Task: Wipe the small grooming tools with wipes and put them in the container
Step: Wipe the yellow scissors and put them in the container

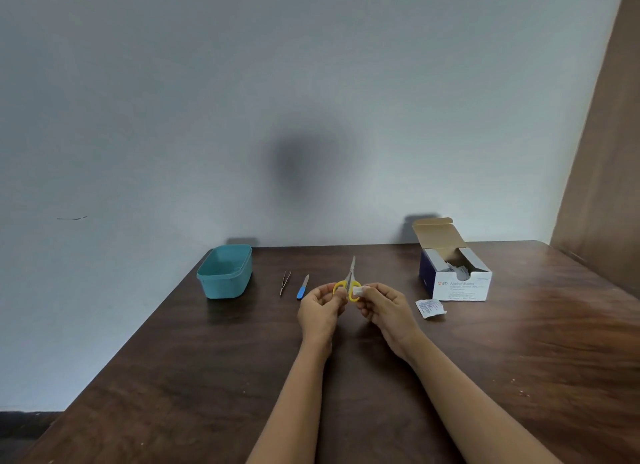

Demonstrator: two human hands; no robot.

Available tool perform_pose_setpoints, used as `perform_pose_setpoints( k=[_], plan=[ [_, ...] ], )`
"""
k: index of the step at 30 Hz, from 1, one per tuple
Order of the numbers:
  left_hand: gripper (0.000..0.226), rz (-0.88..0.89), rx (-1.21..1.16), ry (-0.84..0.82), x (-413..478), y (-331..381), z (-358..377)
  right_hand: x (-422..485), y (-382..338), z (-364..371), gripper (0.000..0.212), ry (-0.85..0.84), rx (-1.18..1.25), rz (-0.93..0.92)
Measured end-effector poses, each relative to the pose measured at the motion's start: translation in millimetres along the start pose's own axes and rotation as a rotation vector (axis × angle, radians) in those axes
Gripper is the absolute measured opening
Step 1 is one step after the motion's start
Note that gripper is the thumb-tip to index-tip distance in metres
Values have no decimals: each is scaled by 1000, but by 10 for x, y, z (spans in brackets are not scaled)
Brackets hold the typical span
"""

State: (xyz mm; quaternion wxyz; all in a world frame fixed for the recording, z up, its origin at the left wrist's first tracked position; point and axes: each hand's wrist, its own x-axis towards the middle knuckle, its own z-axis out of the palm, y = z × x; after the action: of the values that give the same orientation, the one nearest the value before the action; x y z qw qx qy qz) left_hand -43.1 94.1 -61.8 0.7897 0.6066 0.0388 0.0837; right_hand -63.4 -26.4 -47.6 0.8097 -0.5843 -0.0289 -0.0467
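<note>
Holding a pair of yellow-handled scissors (350,282) above a dark wooden table (207,377), a person works at the handles with both hands. The left hand (320,307) pinches one handle loop between its curled fingers and thumb. The right hand (384,307) has its fingers curled round a small white wipe (358,290), which it presses against the other loop. The scissor blades are closed and point up and away from the person, toward the pale wall.

A pair of tweezers (285,282) and a blue-handled nail file (303,287) lie side by side on the table to the left of the hands, close together but not touching. Beyond them, at the table's far left corner near the wall, sits an open teal container (225,271), well apart from the scissors. On the far right stands a box of alcohol swabs (457,280) with its flap raised and sachets showing inside. A torn sachet wrapper (430,307) lies just in front of the box, near the right hand.
</note>
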Motion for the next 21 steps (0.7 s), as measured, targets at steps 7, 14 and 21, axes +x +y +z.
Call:
perform_pose_setpoints(
  k=[7, 14, 21],
  plan=[
    [21, -40, -236, 153, -23, 75, -133, -39, -35, -135, 16, 144, 301, 54],
    [18, 101, -34, 183, -2, 129, -192, -99, -23, -115, 20, 12, 213, 44],
    [19, 63, -98, 158, -9, 176, -226, -110, -15, -107, 21, -15, 208, 18]
  ],
)
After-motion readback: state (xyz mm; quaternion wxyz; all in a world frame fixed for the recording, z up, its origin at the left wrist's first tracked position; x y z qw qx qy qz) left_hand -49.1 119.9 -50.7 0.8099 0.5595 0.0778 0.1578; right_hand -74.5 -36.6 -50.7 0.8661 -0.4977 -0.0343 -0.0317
